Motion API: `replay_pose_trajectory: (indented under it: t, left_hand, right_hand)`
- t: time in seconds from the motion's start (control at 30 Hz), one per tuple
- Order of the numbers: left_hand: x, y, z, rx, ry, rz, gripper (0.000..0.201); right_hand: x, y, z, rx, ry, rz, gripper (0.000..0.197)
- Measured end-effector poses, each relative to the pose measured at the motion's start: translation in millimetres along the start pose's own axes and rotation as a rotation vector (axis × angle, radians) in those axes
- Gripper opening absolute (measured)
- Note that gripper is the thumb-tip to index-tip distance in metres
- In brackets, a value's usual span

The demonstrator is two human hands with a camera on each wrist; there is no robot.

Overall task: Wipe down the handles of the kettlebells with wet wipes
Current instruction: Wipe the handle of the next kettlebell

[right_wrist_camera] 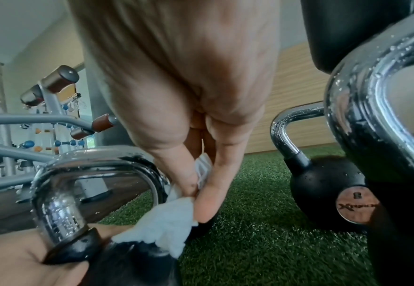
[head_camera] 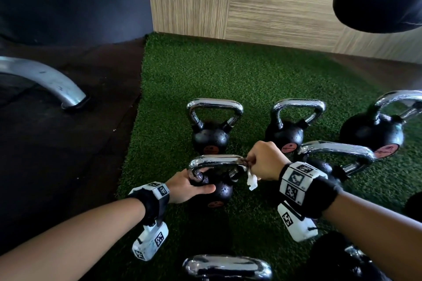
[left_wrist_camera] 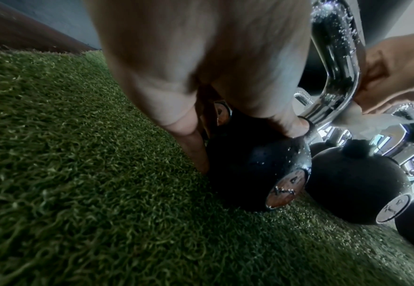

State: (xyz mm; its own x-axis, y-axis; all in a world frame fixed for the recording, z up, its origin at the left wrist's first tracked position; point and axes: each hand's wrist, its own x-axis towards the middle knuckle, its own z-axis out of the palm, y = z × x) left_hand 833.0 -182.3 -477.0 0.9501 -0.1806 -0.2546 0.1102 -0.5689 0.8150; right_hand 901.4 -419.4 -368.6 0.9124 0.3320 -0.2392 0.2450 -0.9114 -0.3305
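Here the near kettlebell (head_camera: 219, 189) stands on the green turf (head_camera: 251, 80), with more kettlebells to its far side and right. The left hand (head_camera: 185, 187) grasps its black body at the left foot of the chrome handle (head_camera: 217, 159). The right hand (head_camera: 265, 162) pinches a white wet wipe (head_camera: 252, 181) against the handle's right bend.

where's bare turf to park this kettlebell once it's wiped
Widest free patch: turf between the back kettlebells and the wood wall. A narrower strip runs left of the held kettlebell, up to the dark floor. To the right and toward you, bells stand close together.
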Motion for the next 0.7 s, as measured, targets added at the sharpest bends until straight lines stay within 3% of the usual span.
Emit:
replay_pose_trajectory:
  t: [0.2, 0.33, 0.43, 0.5, 0.6, 0.7]
  left_hand:
    - [0.8, -0.3, -0.4, 0.045, 0.016, -0.041, 0.085]
    - [-3.9, 2.5, -2.9, 0.114, 0.031, -0.1, 0.081]
    - [-7.4, 5.8, -13.7, 0.315, -0.123, -0.185, 0.085]
    - [-8.1, 8.6, -26.9, 0.454, -0.193, -0.198, 0.063]
    - [-13.3, 18.3, -54.4, 0.46, -0.016, -0.172, 0.017]
    - [-18.2, 45.8, -78.0, 0.107, 0.245, -0.128, 0.013]
  right_hand:
    - [16.6, 10.0, 16.1, 0.181, -0.071, 0.102, 0.019]
    - [16.8, 9.7, 32.5, 0.363, -0.124, 0.178, 0.025]
    - [10.5, 13.6, 32.4, 0.42, -0.128, 0.19, 0.019]
    - [10.5, 17.5, 22.1, 0.401, -0.049, 0.204, 0.02]
    - [8.3, 14.0, -7.2, 0.322, 0.171, 0.139, 0.015]
    - [-1.2, -5.9, -31.6, 0.482, 0.284, -0.028, 0.012]
